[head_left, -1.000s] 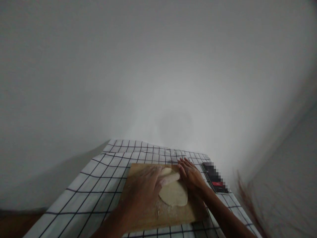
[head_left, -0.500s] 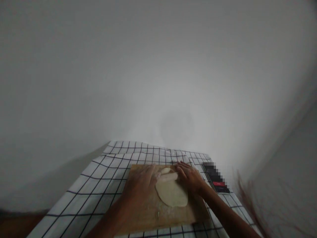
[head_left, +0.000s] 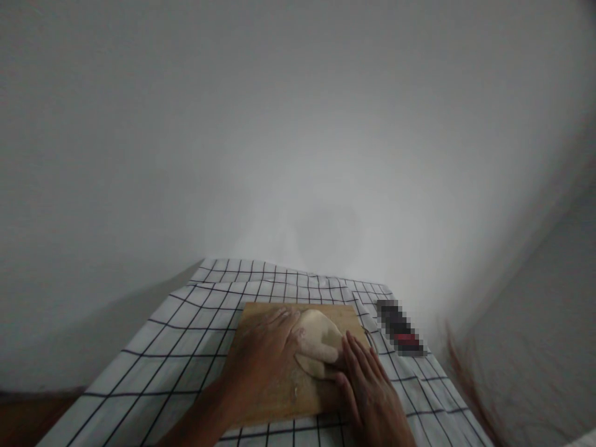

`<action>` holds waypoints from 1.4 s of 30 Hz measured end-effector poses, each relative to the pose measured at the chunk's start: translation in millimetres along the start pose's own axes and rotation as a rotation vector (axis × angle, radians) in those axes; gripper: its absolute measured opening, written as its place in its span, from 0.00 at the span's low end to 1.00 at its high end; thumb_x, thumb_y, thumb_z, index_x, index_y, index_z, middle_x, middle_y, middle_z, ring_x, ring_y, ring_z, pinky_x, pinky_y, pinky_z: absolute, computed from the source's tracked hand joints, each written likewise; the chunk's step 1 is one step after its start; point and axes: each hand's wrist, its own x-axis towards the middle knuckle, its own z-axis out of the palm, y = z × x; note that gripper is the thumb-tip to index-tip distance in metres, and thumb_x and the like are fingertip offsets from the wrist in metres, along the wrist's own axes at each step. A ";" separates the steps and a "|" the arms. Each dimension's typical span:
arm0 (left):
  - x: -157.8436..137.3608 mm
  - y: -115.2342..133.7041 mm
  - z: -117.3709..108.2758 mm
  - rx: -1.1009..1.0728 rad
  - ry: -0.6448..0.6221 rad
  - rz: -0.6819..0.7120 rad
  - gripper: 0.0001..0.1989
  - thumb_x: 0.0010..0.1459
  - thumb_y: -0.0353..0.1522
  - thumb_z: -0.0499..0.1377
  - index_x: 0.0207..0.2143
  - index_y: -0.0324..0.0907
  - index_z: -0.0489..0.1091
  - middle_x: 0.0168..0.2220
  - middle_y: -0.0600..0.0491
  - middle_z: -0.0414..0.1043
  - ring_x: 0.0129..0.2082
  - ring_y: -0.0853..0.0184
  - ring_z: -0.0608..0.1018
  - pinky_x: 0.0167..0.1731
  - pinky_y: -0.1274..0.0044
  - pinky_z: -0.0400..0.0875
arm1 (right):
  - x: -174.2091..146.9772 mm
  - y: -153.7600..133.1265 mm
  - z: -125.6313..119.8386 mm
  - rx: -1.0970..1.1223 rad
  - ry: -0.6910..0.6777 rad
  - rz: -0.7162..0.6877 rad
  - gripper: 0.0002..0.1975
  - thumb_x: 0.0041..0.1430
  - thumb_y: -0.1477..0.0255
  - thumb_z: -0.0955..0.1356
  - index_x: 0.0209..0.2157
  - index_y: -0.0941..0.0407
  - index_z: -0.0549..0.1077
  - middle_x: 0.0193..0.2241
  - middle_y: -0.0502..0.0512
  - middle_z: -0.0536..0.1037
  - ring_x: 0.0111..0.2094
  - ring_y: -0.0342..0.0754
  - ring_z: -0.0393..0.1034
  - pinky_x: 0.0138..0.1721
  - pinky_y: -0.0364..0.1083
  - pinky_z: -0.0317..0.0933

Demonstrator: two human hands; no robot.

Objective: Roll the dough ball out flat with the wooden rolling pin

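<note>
A pale, floury rolling pin (head_left: 322, 351) lies crosswise over a flattened sheet of dough (head_left: 316, 324) on a wooden board (head_left: 274, 403). My left hand (head_left: 266, 347) holds the pin's left end, which it covers, with its fingers stretched forward over the board. At the other end, my right hand (head_left: 367, 379) has the pin between thumb and fingers, the fingers long and close together. Dough shows on both the far and the near side of the pin. Flour marks the board's surface near the dough.
Under the board spreads a white tablecloth (head_left: 153, 347) with a black grid. A dark, pixelated flat item (head_left: 400, 328) with a red band lies on the cloth at the right. A pale wall (head_left: 298, 155) rises behind the table. Reddish wispy strands (head_left: 470, 372) stand beyond the right edge.
Both hands have brought the rolling pin nearer to me, from the far edge of the dough to its nearer part. My right hand has moved most, and the pin now slants.
</note>
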 end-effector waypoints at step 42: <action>-2.5 -2.3 -0.1 0.118 0.102 0.147 0.17 0.71 0.34 0.49 0.57 0.45 0.69 0.59 0.44 0.73 0.62 0.52 0.71 0.62 0.57 0.63 | 155.0 35.3 16.8 -0.035 -0.316 0.117 0.28 0.77 0.62 0.50 0.67 0.56 0.65 0.69 0.59 0.61 0.73 0.58 0.46 0.71 0.66 0.40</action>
